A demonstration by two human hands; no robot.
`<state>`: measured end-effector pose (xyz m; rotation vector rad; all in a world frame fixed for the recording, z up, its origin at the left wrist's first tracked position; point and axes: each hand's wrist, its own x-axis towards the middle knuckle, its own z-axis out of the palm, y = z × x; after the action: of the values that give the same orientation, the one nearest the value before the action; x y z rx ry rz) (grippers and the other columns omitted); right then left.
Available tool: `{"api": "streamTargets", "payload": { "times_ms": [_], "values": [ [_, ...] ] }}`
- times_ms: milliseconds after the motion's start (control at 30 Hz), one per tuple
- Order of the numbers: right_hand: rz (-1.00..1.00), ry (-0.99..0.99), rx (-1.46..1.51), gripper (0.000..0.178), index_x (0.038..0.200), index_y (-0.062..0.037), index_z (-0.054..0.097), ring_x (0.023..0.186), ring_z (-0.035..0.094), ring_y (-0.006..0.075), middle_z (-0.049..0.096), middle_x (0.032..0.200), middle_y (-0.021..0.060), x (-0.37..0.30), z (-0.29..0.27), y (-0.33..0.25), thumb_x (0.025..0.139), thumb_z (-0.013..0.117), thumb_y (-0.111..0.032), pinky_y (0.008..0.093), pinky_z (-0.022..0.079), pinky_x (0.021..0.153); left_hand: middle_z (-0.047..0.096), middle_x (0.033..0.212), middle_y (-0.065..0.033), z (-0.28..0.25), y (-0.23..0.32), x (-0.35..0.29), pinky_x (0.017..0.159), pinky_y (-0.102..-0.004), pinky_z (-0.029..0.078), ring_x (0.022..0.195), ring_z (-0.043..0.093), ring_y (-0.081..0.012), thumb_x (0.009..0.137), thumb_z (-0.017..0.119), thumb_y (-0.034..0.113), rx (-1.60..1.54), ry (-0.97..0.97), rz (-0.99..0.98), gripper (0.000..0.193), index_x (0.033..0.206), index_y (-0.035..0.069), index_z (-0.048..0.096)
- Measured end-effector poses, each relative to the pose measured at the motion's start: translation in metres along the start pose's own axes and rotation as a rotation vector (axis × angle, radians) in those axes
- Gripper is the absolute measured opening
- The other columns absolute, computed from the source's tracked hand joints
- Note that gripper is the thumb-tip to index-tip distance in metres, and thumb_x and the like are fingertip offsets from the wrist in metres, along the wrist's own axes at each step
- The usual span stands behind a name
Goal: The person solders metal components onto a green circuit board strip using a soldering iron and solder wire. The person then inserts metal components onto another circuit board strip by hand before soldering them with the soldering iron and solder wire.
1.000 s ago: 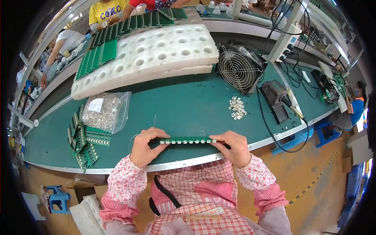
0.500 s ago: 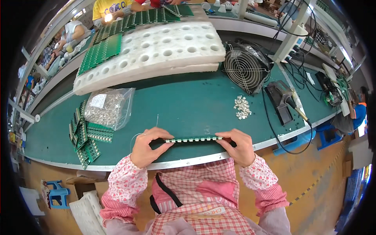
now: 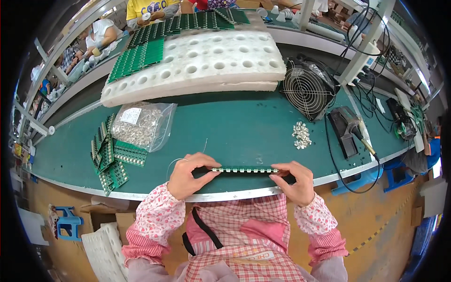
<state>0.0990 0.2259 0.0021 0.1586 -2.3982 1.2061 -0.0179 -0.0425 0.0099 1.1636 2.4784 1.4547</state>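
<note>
A narrow green circuit board with a row of small silvery parts is held nearly edge-on just above the bench's front edge. My left hand pinches its left end between thumb and fingers, and a thin solder wire shows beside that hand. At the other end, my right hand grips the board the same way. Beyond the right hand lies a small heap of silvery metal parts. To the left, a clear bag full of similar parts lies beside a pile of green circuit boards.
White foam slabs with round holes carry more green board panels at the back. A black fan with a wire guard and a soldering iron in its stand are at the right, with trailing cables. Other people sit across the bench.
The view has shifted, so the bench and its contents sit further right in the picture. Both hands keep their hold on the board, which shows slightly less of its top face.
</note>
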Motion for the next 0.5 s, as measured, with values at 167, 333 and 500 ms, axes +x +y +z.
{"api": "streamTargets", "payload": {
  "times_ms": [167,333,500],
  "values": [
    [0.006,-0.022,-0.092,0.023,0.095,-0.0026,0.068,0.069,0.062,0.0206,0.067,0.077,0.0081,-0.005,-0.005,-0.003,0.073,0.074,-0.004,0.0288,0.05,0.063,0.069,0.088,-0.0055,-0.001,-0.001,-0.004,0.078,-0.0311,0.045,0.082,0.065,-0.0207,0.073,0.074,0.006,0.022,-0.004,0.044,0.02,0.092,0.008,0.07],
    [-0.078,-0.024,-0.202,0.027,0.097,-0.0054,0.069,0.079,0.062,0.0221,0.068,0.088,0.0063,-0.012,-0.007,-0.002,0.071,0.075,-0.006,0.0307,0.051,0.069,0.066,0.106,-0.0065,-0.006,0.008,-0.009,0.09,-0.0375,0.043,0.1,0.061,-0.0246,0.07,0.071,0.004,0.169,-0.138,0.016,0.025,0.094,0.008,0.069],
    [-0.197,-0.054,-0.354,0.034,0.102,-0.009,0.069,0.093,0.06,0.023,0.067,0.102,0.0037,-0.028,-0.007,0.003,0.069,0.076,-0.007,0.0333,0.052,0.077,0.063,0.114,-0.0058,-0.005,0.006,-0.017,0.093,-0.0397,0.041,0.108,0.058,-0.0271,0.07,0.068,0.003,0.217,-0.169,0.129,0.027,0.096,0.01,0.067]
  ]
}}
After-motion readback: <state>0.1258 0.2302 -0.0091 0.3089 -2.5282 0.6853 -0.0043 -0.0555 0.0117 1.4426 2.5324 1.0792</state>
